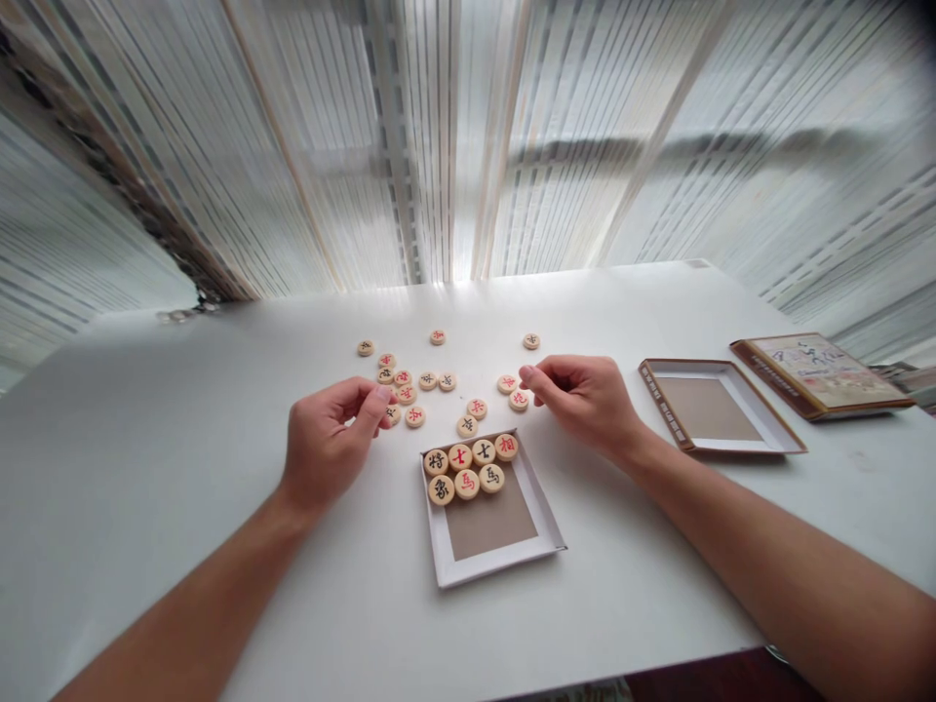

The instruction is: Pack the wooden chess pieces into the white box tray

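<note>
A shallow white cardboard tray [504, 561] lies on the white table in front of me, with several round wooden game discs [468, 468] marked in red and black lined up at its far end. More discs [409, 385] lie scattered on the table beyond it. My left hand [329, 439] rests left of the tray, fingers curled and pinched beside the loose discs; what it holds is hidden. My right hand [585, 395] rests to the tray's upper right, fingers pinched close to two discs [513, 392].
An empty brown-edged box half [721, 444] lies to the right, with a printed box lid [819, 375] beyond it. The white table [146, 468] ends near the bottom of view. Striped curtains hang behind the far edge.
</note>
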{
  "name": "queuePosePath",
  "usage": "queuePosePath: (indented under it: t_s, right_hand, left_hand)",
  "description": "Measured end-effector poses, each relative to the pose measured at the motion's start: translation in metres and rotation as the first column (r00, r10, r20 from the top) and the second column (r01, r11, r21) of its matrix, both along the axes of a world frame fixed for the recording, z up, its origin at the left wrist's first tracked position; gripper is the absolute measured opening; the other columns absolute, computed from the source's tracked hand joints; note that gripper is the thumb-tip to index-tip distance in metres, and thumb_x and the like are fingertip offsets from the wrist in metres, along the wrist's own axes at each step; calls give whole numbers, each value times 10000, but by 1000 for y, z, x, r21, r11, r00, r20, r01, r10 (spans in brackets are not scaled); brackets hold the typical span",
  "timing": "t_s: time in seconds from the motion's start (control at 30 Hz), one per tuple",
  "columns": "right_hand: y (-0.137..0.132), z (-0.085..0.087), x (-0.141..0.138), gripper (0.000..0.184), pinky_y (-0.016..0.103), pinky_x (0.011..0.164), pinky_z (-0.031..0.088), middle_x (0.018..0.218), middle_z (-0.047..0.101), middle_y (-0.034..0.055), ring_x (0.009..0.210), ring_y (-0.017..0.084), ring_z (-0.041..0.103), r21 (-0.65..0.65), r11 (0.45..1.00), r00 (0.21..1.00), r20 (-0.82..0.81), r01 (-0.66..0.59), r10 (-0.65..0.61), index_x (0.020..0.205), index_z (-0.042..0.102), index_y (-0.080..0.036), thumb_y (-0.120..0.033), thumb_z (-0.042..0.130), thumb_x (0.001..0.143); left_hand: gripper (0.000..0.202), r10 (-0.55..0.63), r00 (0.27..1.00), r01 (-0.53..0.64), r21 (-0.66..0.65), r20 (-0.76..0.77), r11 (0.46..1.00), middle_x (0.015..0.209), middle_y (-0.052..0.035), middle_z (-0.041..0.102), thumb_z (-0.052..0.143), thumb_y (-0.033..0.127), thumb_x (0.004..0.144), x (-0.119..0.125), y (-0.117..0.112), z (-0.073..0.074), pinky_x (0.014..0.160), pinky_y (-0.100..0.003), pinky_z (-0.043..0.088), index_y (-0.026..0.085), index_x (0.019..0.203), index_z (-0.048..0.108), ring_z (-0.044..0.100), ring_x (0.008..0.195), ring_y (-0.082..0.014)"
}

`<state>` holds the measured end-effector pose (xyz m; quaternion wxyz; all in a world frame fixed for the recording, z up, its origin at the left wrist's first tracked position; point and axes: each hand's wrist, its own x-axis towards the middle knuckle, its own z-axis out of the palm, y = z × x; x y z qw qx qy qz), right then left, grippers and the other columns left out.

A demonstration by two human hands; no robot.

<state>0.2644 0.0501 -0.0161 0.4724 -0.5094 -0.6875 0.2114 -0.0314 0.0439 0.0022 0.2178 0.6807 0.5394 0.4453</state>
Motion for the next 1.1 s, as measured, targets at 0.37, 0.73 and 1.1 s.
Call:
queuePosePath:
  t_s: [0.37,0.73,1.1]
  right_hand:
    - [0,0,1,541,283,499,353,523,605,19,496,138,486,-7,999,999,-15,35,-35,630,710,-178,-589,674,980]
    - [-1,3,1,592,289,502,362,520,616,25,481,134,479,-24,999,995,-93,37,-39,639,744,-173,-662,674,965]
    - [-1,6,-2,703,315,479,340,543,644,64,495,158,514,-118,993,886,-464,-32,-26,695,799,-176,-804,602,942]
  left_hand:
    - [275,-5,1000,5,-7,-3,1000,593,18,690,647,320,944,0,-2,1,559,-238,504,196,712,728,632,542,-136]
    - [282,-16,1000,16,-17,-6,1000,598,20,692,657,324,945,0,-1,1,570,-239,504,196,703,722,629,545,-133]
    - [288,-15,1000,14,-18,-17,1000,598,16,703,654,328,941,1,-2,1,573,-243,509,202,690,718,638,547,-138]
